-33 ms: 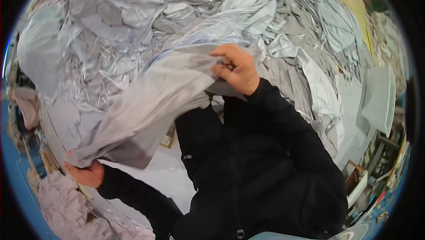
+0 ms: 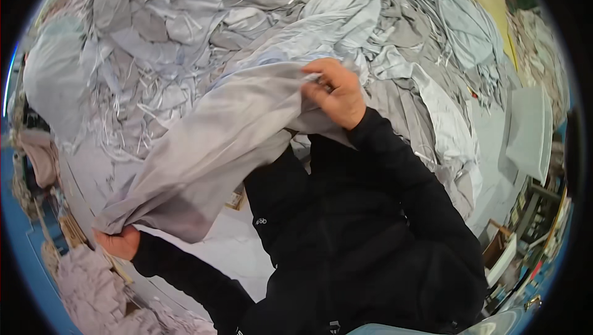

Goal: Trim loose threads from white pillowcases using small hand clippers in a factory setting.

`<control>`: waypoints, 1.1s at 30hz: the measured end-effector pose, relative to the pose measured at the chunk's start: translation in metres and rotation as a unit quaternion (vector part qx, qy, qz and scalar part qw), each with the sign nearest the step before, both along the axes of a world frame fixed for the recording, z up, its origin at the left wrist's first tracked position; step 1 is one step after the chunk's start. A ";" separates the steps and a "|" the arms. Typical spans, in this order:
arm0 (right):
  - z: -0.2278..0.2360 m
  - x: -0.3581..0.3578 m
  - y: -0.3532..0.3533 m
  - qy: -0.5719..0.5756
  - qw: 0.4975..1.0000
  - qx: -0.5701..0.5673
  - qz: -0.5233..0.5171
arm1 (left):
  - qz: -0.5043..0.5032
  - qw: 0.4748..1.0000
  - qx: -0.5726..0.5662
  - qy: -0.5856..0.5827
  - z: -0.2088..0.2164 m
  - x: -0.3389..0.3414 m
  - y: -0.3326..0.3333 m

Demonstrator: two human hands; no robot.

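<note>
A light grey cloth (image 2: 204,140) stretches slantwise between my two hands, above the white surface. Its lower left corner is bunched in my closed left hand (image 2: 118,242). Up at the other end, my right hand (image 2: 336,94) pinches the cloth's edge between thumb and fingers. The middle hangs in soft folds, and part of it passes in front of my dark-clad lap. Behind the cloth spreads a big heap of grey and pale blue fabric (image 2: 265,20) with thin white strips among it.
A pale bin-like box (image 2: 529,134) stands at the right, with a wooden frame (image 2: 497,245) below it. Pinkish cloth (image 2: 92,285) is piled at the lower left. The white work surface (image 2: 238,251) shows beneath the held cloth.
My right hand has shifted slightly right, with the cloth's edge still pinched. My left hand has barely moved. The cloth's lower hem hangs a little lower.
</note>
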State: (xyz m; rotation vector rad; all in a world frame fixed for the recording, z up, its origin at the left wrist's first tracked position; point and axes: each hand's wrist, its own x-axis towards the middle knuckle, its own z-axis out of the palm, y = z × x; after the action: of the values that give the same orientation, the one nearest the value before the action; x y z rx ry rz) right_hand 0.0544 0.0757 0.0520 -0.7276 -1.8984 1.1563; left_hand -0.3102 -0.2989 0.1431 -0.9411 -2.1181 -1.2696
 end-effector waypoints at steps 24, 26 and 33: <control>-0.128 0.139 0.007 0.043 0.820 -0.524 -0.227 | -0.338 0.881 -0.327 -0.058 -0.053 0.148 0.262; -0.122 0.136 0.008 0.100 0.785 -0.575 -0.207 | -0.356 0.866 -0.332 0.114 -0.061 0.176 0.298; -0.123 0.141 0.012 0.187 0.756 -0.597 -0.194 | -0.414 0.833 -0.292 0.224 -0.109 0.205 0.359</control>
State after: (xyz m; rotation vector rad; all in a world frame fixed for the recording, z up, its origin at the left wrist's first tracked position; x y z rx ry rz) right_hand 0.1951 0.0874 -0.0709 -1.3184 -0.4250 1.9855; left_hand -0.1055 0.0599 0.0339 -2.3407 -1.7416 -0.5538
